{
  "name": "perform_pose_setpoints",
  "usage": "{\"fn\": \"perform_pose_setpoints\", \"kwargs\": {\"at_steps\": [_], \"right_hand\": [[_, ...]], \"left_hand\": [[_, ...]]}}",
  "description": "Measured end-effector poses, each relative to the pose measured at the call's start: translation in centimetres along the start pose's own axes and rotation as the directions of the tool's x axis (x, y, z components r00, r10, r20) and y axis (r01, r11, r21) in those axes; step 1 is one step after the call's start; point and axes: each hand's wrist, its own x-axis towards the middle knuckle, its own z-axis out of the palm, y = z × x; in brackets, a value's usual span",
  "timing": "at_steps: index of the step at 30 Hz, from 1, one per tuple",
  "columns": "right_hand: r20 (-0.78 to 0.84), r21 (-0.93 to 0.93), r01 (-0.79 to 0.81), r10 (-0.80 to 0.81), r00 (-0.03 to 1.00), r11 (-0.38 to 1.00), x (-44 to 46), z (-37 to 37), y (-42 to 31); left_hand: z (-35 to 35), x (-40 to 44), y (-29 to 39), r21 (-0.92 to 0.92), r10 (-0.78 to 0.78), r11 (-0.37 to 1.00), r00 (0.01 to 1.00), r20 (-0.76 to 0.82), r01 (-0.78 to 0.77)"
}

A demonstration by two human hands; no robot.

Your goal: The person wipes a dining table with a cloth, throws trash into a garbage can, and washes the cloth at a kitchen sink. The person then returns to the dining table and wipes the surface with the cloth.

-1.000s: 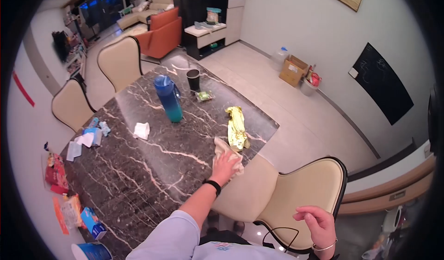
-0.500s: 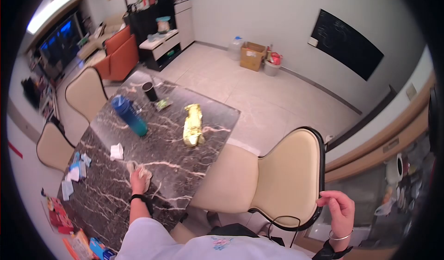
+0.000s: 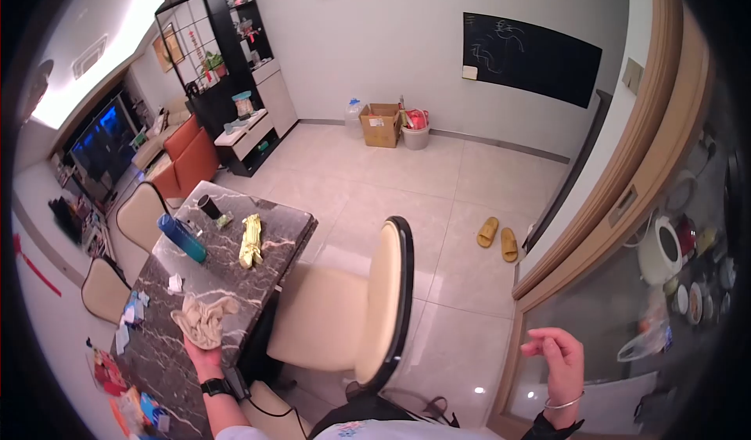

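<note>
My left hand is closed on a crumpled beige cloth, which covers most of its fingers. Cloth and hand are over the dark marble table. Close to the cloth lies a crumpled white tissue. Farther back on the table are a blue-green bottle, a black cup and a yellow foil package. Off to the right, my right hand is in the air near the glass door, its fingers loosely bent and apart, with nothing in them.
A beige chair stands against the table's right side. Yellow slippers lie on the tiled floor. A cardboard box and a bin are by the far wall. Papers and coloured packets lie along the left.
My left hand has lifted the cloth, which was pressed on the tabletop. The view has turned up and to the right, and the chair now faces differently. My right hand stays raised.
</note>
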Motion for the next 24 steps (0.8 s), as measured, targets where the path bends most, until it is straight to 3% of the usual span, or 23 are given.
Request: {"fn": "perform_pose_setpoints", "kwargs": {"at_steps": [7, 8, 9, 10, 11, 12, 15, 17, 18, 20, 22, 23, 24], "right_hand": [[0.165, 0.001, -0.005, 0.005, 0.986, 1.000, 7.8, -2.4, 2.0], [0.181, -0.037, -0.012, 0.018, 0.983, 0.999, 9.5, -1.9, 2.4], [0.222, -0.053, 0.054, -0.041, 0.974, 0.997, 11.4, -1.8, 3.7], [0.320, -0.058, 0.070, -0.048, 0.946, 0.996, 13.2, -1.6, 3.9], [0.336, -0.058, -0.009, 0.028, 0.941, 0.998, 14.8, -1.6, 3.4], [0.334, -0.062, -0.087, 0.103, 0.937, 0.994, 16.6, -1.4, 3.2], [0.434, -0.163, -0.014, 0.084, 0.897, 0.987, 23.1, -0.2, 3.2], [0.456, -0.224, 0.023, 0.084, 0.886, 0.974, 27.4, 0.5, 2.2], [0.452, -0.253, 0.044, 0.077, 0.889, 0.967, 29.1, 0.3, 1.8], [0.469, -0.227, 0.052, 0.062, 0.881, 0.973, 32.7, 0.2, 1.0], [0.446, -0.269, 0.049, 0.080, 0.891, 0.962, 37.5, -0.4, 2.2], [0.380, -0.128, 0.015, 0.035, 0.924, 0.992, 40.9, 0.1, 5.1], [0.373, -0.121, 0.007, 0.039, 0.927, 0.993, 43.2, 0.5, 5.6]], "left_hand": [[12.4, -6.7, -3.0, 0.058, 0.013, 0.998, 0.996, 0.087, -0.018], [12.8, -6.7, -3.5, 0.029, 0.016, 0.999, 1.000, 0.023, -0.017], [12.2, -6.4, -3.8, 0.030, -0.001, 1.000, 0.994, 0.112, -0.002], [12.4, -6.5, -4.2, -0.067, -0.005, 0.998, 0.994, 0.106, 0.012], [14.1, -6.8, -4.8, -0.118, 0.027, 0.993, 1.000, -0.016, -0.028], [14.0, -6.6, -5.4, -0.084, 0.046, 0.996, 0.998, 0.050, -0.042], [17.7, -6.0, -7.2, -0.214, 0.100, 0.970, 0.991, -0.088, -0.117], [18.1, -5.8, -8.9, -0.185, 0.093, 0.976, 0.988, -0.121, -0.115], [17.9, -5.7, -9.3, -0.090, 0.094, 0.992, 0.996, 0.011, -0.093], [18.7, -6.0, -9.6, -0.107, 0.096, 0.989, 0.995, -0.030, -0.099], [19.3, -6.8, -10.1, 0.031, 0.207, 0.978, 0.932, -0.298, -0.207], [19.3, -7.6, -9.9, 0.088, 0.235, 0.972, 0.907, -0.351, -0.218], [19.2, -8.6, -9.6, 0.148, 0.262, 0.964, 0.878, -0.400, -0.220]]}}
